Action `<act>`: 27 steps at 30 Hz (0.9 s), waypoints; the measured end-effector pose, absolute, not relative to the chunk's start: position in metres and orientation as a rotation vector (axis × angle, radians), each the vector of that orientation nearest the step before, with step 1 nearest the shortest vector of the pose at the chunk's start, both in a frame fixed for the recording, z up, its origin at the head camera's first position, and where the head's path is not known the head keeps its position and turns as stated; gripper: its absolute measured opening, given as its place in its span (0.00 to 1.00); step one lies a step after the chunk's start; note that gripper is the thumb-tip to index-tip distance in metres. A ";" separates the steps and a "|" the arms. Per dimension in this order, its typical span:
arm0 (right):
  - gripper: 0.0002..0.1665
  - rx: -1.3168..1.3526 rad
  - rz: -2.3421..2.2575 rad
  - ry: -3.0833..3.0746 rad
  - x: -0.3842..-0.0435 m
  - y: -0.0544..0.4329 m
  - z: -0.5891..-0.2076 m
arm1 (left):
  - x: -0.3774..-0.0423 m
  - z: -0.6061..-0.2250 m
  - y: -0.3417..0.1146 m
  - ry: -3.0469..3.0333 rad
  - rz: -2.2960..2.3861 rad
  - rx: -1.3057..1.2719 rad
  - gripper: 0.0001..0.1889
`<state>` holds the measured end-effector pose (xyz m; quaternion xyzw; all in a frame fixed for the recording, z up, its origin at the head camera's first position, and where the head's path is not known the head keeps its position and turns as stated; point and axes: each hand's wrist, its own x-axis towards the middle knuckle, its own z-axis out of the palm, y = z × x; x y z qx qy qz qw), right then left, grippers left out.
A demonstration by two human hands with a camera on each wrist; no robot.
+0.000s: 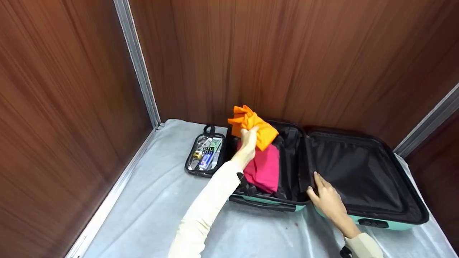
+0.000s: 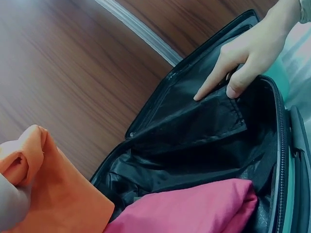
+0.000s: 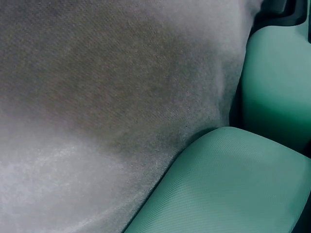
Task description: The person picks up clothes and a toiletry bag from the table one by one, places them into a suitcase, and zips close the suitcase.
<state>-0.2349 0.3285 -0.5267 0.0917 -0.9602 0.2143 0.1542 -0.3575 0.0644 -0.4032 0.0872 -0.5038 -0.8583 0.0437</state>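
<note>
My left hand [image 1: 250,139] grips a folded orange cloth garment [image 1: 266,134] by its near edge, above the left half of an open suitcase [image 1: 292,168]. Beneath it, a folded pink garment [image 1: 267,168] lies in that half; both garments also show in the left wrist view. My right hand [image 1: 329,199] rests at the near inner corner of the suitcase lid [image 1: 358,172], beside the hinge side. The left wrist view shows its index finger straight and its thumb on the edge of the black lining [image 2: 214,116]. The right wrist view shows only the green shell [image 3: 233,184] and pale cloth.
A clear pouch [image 1: 206,154] with black trim and small toiletries lies left of the suitcase. Pale cloth [image 1: 161,208] covers the surface. Wood-grain panels [image 1: 287,61] stand close behind and at both sides.
</note>
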 end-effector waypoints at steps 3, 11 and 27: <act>0.36 0.255 0.616 -2.766 -0.234 0.328 -0.527 | -0.361 -0.405 0.068 -1.527 -2.658 0.242 0.13; 0.36 0.264 0.603 -2.748 -0.235 0.328 -0.528 | -0.371 -0.431 0.081 -1.335 -2.839 0.096 0.21; 0.35 0.295 0.605 -2.707 -0.235 0.327 -0.527 | -0.332 -0.464 0.094 -1.340 -2.768 0.495 0.22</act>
